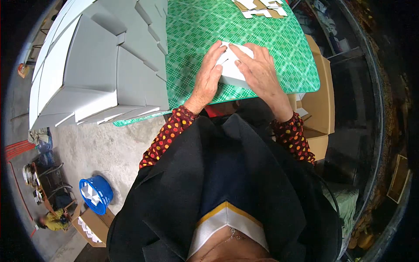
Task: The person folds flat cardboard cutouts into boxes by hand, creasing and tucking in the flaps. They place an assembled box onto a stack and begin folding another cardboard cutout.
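Remotely, through the head camera, I record one dark jacket (174, 209) nearest the lens, with two dotted sleeves (168, 135) below the wrists. Both hands are unfolded and apart, one on each side of one white box (228, 72). The left hand (207, 83) lies along its left side, fingers extended, fingertips at the top edge. The right hand (260, 70) arches over the right side, index finger and thumb on the top. I cannot tell how firmly they press. The box is at the near part of one green checked table (288, 52). A dark mark on its top is too small for me to read. On the table's left stand white cartons (98, 56), packed together; their overlap prevents a count. To the right I log one open brown carton (321, 105). Farther up the table lie several overlapping cardboard pieces (262, 8). On the floor: one blue basket (104, 187) containing white pieces (90, 195), and near it one brown box (96, 220). Beyond, one person in yellow (56, 222), small and blurred.
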Tool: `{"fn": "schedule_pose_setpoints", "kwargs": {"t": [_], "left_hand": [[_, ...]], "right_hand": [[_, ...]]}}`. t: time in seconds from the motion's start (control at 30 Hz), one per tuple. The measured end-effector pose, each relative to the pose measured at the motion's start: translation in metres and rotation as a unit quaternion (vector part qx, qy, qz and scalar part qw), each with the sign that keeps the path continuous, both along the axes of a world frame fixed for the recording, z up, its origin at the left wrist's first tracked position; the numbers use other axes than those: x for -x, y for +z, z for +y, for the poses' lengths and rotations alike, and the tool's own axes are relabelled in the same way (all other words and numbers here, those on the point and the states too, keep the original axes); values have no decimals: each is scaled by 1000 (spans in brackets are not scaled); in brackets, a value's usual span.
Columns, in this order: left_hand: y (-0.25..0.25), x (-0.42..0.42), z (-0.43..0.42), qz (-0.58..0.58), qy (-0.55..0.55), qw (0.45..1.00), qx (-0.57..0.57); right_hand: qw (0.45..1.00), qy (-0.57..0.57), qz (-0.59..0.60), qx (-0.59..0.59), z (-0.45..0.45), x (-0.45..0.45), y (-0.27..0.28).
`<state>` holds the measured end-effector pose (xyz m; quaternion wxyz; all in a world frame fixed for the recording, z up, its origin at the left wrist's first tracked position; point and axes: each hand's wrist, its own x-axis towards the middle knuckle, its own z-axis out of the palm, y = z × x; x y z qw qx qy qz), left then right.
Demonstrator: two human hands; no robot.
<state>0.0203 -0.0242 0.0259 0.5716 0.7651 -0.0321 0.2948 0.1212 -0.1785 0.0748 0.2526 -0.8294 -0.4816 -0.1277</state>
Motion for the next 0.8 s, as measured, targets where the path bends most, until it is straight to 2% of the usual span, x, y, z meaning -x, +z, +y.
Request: {"fn": "schedule_pose_setpoints", "kwargs": {"t": [0.27,0.43,0.6,0.8], "left_hand": [[0,0,0,-5,0,1000,-4],[-1,0,1,-2,-4,1000,-7],[1,0,1,-1,-6,1000,-9],[0,1,1,-1,15,999,-42]], "right_hand": [[1000,-19,-23,4,4,3,-3],[999,-15,26,-16,4,1,0],[998,-29,46,20,7,5,13],[997,50,59,-29,0,-8,9]]}}
